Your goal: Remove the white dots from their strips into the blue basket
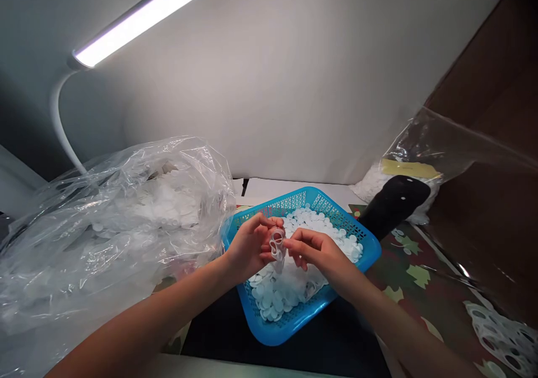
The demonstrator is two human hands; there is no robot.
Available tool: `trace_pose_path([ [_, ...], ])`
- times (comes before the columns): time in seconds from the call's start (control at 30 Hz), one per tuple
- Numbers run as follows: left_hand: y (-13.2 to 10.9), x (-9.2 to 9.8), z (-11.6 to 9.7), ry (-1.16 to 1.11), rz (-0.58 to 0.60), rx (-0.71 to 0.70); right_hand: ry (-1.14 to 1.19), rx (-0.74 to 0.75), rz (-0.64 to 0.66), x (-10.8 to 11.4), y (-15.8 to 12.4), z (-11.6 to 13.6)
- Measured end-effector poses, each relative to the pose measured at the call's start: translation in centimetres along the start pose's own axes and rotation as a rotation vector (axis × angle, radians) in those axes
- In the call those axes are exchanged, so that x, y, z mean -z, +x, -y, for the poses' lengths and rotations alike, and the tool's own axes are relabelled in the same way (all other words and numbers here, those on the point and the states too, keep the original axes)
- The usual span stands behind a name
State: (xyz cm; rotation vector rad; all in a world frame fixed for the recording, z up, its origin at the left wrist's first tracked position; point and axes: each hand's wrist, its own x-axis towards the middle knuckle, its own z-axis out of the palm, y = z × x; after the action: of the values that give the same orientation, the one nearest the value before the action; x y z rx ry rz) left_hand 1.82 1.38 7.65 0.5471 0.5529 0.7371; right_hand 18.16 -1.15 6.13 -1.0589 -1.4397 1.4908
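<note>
Over a blue plastic basket [269,336] I hold a thin white sheet with round holes [277,249], crumpled into a narrow piece. My left hand [252,246] grips it from the left with curled fingers. From the right, the thumb and fingertips of my right hand [315,252] pinch at the sheet's edge. Many small flat white discs [269,299] fill the basket beneath both hands. The lower end of the sheet hangs close above the discs, and where it ends among them is hard to make out.
A large clear plastic bag [168,198] with white pieces lies left. Back right are another clear bag [416,137] and a black rounded object [395,198]. White holed sheets [500,333] lie on the camouflage-patterned cover [403,310]. A lit lamp [147,22] hangs above.
</note>
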Motion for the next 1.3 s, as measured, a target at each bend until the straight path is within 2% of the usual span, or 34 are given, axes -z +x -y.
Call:
trace_pose_path([
  [0.17,-0.1,-0.2,0.4,0.235,0.008,-0.055,0.025,-0.016,0.072,0.0,0.0,-0.1],
  [0.33,0.0,0.1,0.7,0.232,0.059,-0.091,0.116,-0.060,0.068,0.1,-0.1,-0.2],
  [0.53,0.3,0.4,0.9,0.240,0.093,-0.099,0.101,-0.046,0.033,0.0,-0.2,0.1],
  [0.6,0.3,0.4,0.8,0.180,0.038,-0.113,0.157,-0.045,0.009,-0.2,-0.2,0.1],
  [0.73,0.2,0.3,0.5,0.010,-0.199,-0.135,0.266,-0.048,-0.003,-0.2,-0.4,0.1],
  [0.83,0.3,0.4,0.2,-0.081,-0.211,-0.165,0.336,-0.021,0.045,0.0,-0.7,0.2],
  [0.97,0.7,0.9,-0.3,-0.123,-0.289,-0.251,0.399,0.042,0.230,0.4,-1.0,0.6],
  [1.0,0.9,1.0,-0.4,-0.126,-0.309,-0.265,0.389,0.049,0.250,0.3,-1.0,0.7],
  [1.07,1.0,1.2,-0.5,-0.117,-0.328,-0.277,0.340,0.041,0.211,0.2,-0.9,0.6],
  [1.17,0.8,1.0,-0.3,-0.023,-0.275,-0.288,0.249,0.020,0.085,-0.1,-0.5,0.3],
  [1.3,0.3,0.6,0.3,0.171,-0.063,-0.306,0.188,0.001,0.071,-0.3,-0.3,0.1],
])
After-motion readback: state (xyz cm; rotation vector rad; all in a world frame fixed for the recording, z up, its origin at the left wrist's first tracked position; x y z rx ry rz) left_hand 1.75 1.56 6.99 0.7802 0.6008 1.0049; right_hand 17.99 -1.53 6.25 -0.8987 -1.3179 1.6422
